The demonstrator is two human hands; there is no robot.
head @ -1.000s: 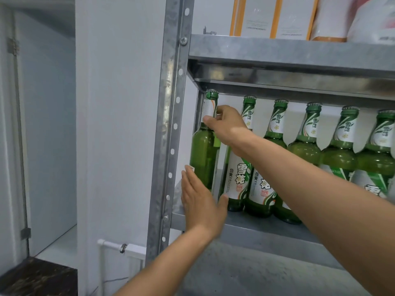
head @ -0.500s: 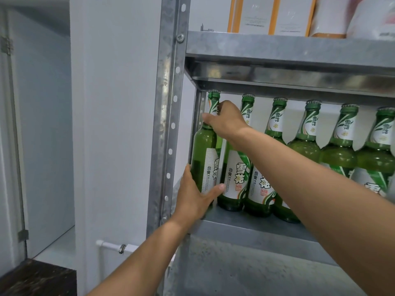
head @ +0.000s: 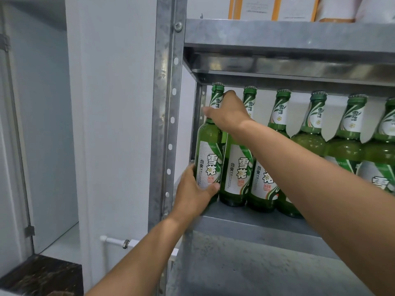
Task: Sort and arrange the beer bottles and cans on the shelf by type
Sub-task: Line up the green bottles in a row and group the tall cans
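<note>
since the earlier frames the leftmost bottle (head: 208, 144) has turned about its own axis: its white label, which then faced away, now faces front, and the left hand (head: 193, 194) has changed from lying flat beside the glass to gripping it. the bottle stands upright at the left end of the shelf (head: 245, 226), tucked against the rear corner upright and touching the second bottle (head: 236, 171) in a row of like green bottles that runs off to the right. the left hand wraps the lower body, with its thumb lying across the foot of the label. the right hand (head: 227, 115) curls round the neck below the cap, and its fingertips show on the far side. no cans are in view.

the step in hand appears to be squaring this bottle with its neighbours. to do it well, turn from the base and let the upper hand only steady the neck. keep the bottle flat on the shelf so that it does not rock into the second bottle. stop once the label matches the row.

outward lie the perforated front post (head: 164, 124), the upper shelf (head: 277, 35) and the orange-edged boxes (head: 252, 7) on it.
</note>
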